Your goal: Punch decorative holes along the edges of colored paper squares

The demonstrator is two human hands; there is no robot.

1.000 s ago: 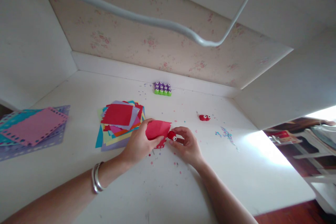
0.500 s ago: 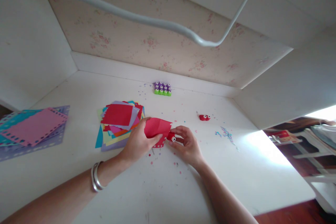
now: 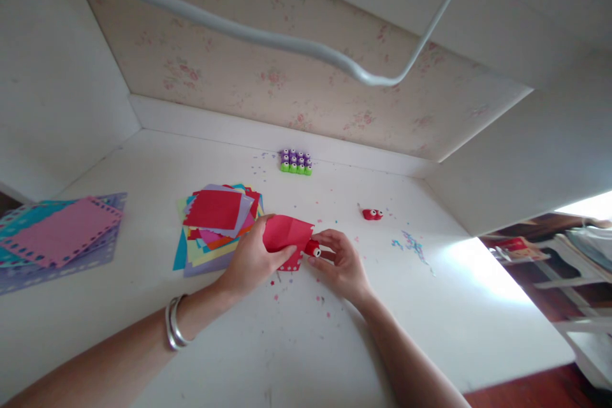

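Note:
My left hand (image 3: 261,252) is closed on a sheet of red paper (image 3: 289,236), thumb on top, with punched holes along its lower and right edges. My right hand (image 3: 340,261) pinches a small red craft punch (image 3: 312,248) with a white round button at the paper's right edge. How far the paper sits inside the punch cannot be made out. Left of my left hand lies a stack of coloured paper (image 3: 215,210), a red sheet on top. Two more red punches (image 3: 373,214) stand side by side to the right.
Several purple and green punches (image 3: 296,161) stand in rows near the back wall. Hole-edged pink, teal and purple sheets (image 3: 67,229) lie at the far left. Paper bits (image 3: 414,245) are scattered over the white table (image 3: 215,344). A white tube (image 3: 287,41) crosses above.
Almost nothing differs. The red paper and the punch in my right hand have shifted very slightly; both hands keep their hold.

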